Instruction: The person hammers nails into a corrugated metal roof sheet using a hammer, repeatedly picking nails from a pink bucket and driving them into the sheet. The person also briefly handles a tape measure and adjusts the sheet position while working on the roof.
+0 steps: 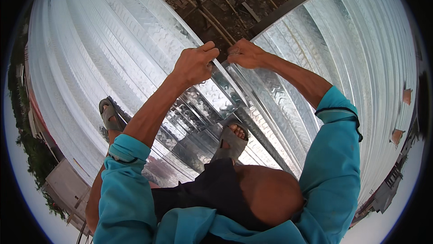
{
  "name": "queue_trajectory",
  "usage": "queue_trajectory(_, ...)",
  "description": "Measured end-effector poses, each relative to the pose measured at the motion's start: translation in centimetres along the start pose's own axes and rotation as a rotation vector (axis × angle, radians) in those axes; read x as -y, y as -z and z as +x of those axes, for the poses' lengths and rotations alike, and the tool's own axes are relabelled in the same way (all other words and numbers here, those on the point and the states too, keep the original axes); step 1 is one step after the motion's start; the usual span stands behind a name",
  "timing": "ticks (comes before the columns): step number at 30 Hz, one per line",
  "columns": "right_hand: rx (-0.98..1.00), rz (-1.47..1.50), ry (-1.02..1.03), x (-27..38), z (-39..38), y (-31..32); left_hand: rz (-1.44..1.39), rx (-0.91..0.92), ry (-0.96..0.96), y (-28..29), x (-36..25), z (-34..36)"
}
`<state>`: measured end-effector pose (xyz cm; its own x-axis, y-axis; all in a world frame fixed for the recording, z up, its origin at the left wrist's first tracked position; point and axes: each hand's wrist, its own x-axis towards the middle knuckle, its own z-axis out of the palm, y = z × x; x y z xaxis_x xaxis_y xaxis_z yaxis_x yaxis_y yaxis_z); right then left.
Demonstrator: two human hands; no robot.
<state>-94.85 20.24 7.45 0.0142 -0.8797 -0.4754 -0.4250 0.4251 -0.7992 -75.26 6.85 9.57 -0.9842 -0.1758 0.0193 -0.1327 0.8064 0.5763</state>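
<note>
The ribbed metal sheet (149, 41) lies beneath the left hand (195, 63) and left sandal (108, 114); it looks stiff, slick and sharp-rimmed, best taken by its long edge. Both that hand's and the right hand's (246, 54) fingers curl there; what they grip cannot be told
</note>
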Motion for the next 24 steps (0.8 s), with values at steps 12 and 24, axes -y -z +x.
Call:
queue_trajectory(12,0.028,-0.077,-0.080,0.3,0.4,0.7,0.055,0.174,0.076,-2.4,1.1,2.5)
queue_trajectory(24,0.047,-0.290,-0.102,0.2,2.0,-0.8,0.390,0.410,0.061,-6.7,5.6,2.7)
